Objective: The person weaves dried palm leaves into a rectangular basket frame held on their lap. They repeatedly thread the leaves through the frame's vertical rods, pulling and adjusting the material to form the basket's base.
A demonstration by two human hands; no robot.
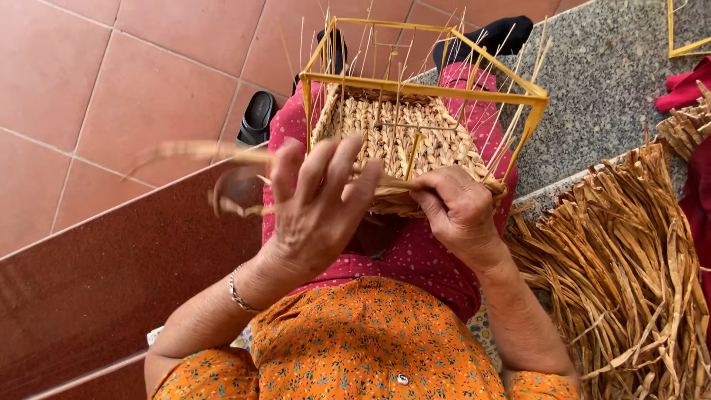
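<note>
2 hands meet the woven basket (400,141): right hand (455,207) gripping its near edge, left hand (318,207) beside.

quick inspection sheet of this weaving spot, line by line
surface: grey speckled stone step under the person; red tile floor below it.
job's things: half-woven straw basket on a yellow frame, resting on the lap; a long straw strand, blurred, runs across to the left.
clutter: heap of dried straw strips at the right; red cloth at the far right.
grippers: left hand raised with spread fingers, strand passing by them; right hand pinching the basket's near edge.
cables: nothing seen.
surroundings: black sandal on the tiles; second yellow frame at the top right corner.
</note>
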